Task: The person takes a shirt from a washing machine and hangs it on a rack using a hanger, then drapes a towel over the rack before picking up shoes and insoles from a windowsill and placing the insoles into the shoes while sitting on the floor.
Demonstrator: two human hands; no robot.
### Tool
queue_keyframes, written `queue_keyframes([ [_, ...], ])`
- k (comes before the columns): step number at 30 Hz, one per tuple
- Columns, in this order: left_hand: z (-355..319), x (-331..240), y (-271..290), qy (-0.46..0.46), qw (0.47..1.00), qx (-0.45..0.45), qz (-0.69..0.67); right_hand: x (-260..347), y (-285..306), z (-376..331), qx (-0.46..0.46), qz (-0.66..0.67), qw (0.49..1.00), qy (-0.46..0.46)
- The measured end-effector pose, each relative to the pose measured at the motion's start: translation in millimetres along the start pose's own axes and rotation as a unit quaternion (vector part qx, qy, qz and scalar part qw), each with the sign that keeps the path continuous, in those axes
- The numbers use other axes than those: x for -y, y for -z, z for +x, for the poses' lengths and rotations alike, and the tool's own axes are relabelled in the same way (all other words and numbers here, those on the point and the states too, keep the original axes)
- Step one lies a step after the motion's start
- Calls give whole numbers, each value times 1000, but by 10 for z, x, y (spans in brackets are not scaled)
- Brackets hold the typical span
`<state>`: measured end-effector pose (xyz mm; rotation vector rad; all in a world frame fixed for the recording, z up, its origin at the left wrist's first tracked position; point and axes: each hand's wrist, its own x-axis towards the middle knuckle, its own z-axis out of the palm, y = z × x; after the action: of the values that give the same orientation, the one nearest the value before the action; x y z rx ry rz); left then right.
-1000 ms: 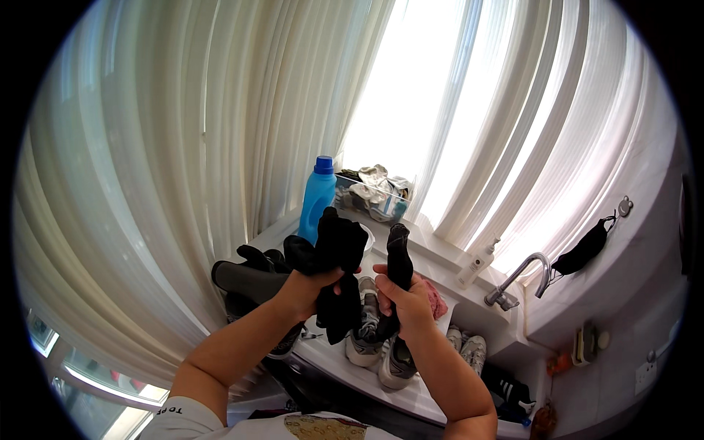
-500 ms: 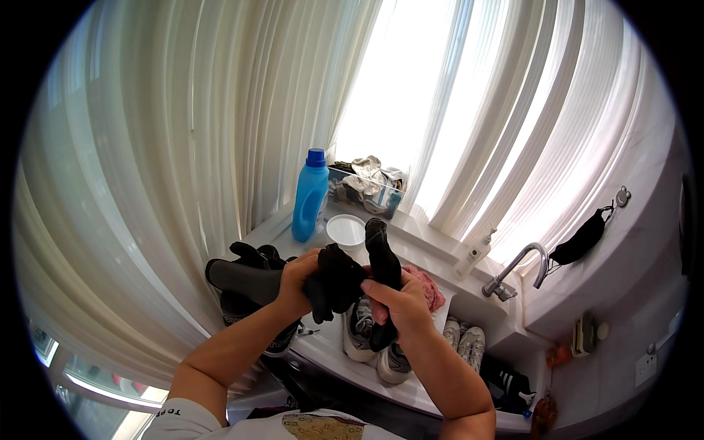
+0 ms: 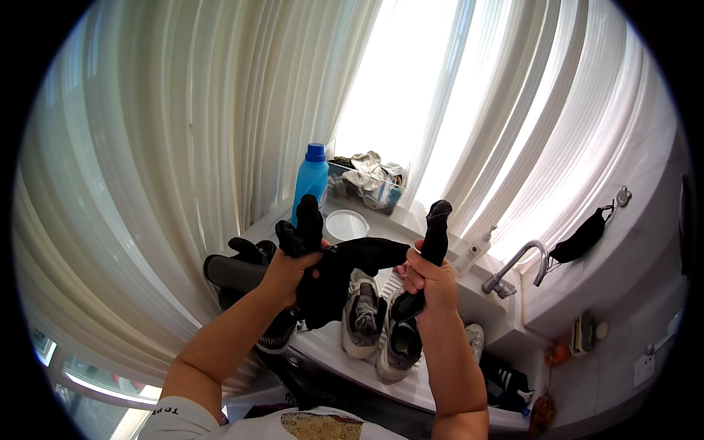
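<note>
My left hand [image 3: 287, 275] is closed around a bunch of black socks [image 3: 308, 224]; their ends stick up above the fist and dark fabric hangs below it. My right hand [image 3: 434, 280] grips a black sock [image 3: 437, 233], which stands up out of the fist, its lower part dropping beneath. Between the two fists stretches a span of black knit fabric [image 3: 367, 253]; whether it belongs to one sock or several I cannot tell. Under my hands, a pair of grey-and-white sneakers [image 3: 361, 326] sits on the white washing surface [image 3: 323, 352].
At the back stand a blue detergent bottle [image 3: 311, 176], a white round lid or dish [image 3: 346, 226] and a clear bin of cloths [image 3: 367, 183]. Dark footwear [image 3: 235, 271] is at left. On the right are a pump bottle [image 3: 477, 249], a faucet [image 3: 517, 271] and a black striped shoe [image 3: 510, 385].
My hands have moved apart, the right one going right and up. Black fabric now spans between them. The sneakers underneath show more, and the pink cloth is mostly hidden.
</note>
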<state>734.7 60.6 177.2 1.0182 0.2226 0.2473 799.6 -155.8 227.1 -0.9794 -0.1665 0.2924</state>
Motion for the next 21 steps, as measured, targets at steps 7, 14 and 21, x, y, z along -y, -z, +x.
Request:
queue_keyframes([
  [7,13,-36,-101,125,987,-27,-97,-205,-8,-26,65,-197,978,-16],
  [14,135,92,28,170,975,-27,-140,-467,-39,-228,225,-401,880,123],
  [21,90,17,40,129,982,-55,-125,-486,80,-143,86,-204,975,-2],
])
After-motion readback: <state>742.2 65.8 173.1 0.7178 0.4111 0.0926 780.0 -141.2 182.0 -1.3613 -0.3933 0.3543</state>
